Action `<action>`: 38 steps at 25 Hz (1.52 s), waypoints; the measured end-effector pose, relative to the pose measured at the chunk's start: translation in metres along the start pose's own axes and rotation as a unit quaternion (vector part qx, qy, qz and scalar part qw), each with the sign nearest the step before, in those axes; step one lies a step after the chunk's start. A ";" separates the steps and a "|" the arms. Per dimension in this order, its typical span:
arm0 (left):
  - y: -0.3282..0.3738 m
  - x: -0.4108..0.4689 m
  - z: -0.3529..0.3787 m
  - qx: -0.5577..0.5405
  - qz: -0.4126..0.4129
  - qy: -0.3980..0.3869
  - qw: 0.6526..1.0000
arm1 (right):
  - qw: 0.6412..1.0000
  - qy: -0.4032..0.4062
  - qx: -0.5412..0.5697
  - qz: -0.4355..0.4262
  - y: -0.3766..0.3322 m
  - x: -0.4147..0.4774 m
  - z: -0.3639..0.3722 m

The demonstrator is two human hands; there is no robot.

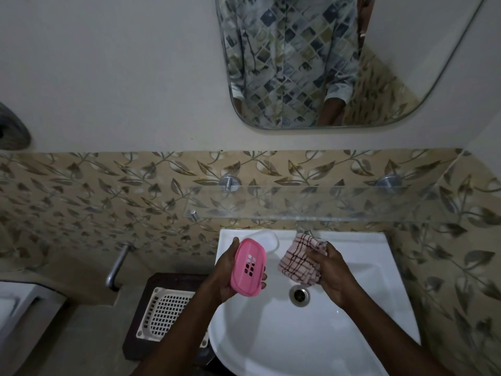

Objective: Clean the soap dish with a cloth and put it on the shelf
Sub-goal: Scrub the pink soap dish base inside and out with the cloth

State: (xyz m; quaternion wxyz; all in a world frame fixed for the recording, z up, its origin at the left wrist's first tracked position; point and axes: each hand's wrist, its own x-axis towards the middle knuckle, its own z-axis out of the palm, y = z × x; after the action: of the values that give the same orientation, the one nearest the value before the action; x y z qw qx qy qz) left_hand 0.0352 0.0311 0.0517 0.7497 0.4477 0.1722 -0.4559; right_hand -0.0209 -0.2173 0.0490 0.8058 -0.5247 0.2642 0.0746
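From the head camera: in the left hand (225, 276), a pink soap dish (248, 267), gripped by its edges with curled fingers and thumb, tilted over the white sink (352, 324). In the right hand (332, 271), a bunched checked cloth (296, 260), clutched just beside the dish, not touching. Above both, a glass shelf (325, 204) on the tiled wall.

L hand (229, 278) holds pink dish (248, 267), R hand (329, 272) grips cloth (299, 260), both over sink (352, 335); shelf (325, 203) above.
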 end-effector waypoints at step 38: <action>0.011 0.005 0.044 -0.108 0.004 -0.073 0.991 | 0.503 -0.166 -0.522 -0.668 -0.010 -0.010 0.064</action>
State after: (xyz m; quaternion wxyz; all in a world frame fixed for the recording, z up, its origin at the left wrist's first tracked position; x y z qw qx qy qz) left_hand 0.0401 -0.0056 0.0777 0.8060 0.3301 0.1631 -0.4635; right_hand -0.0032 -0.1630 0.0821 0.2248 -0.8491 -0.3902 -0.2762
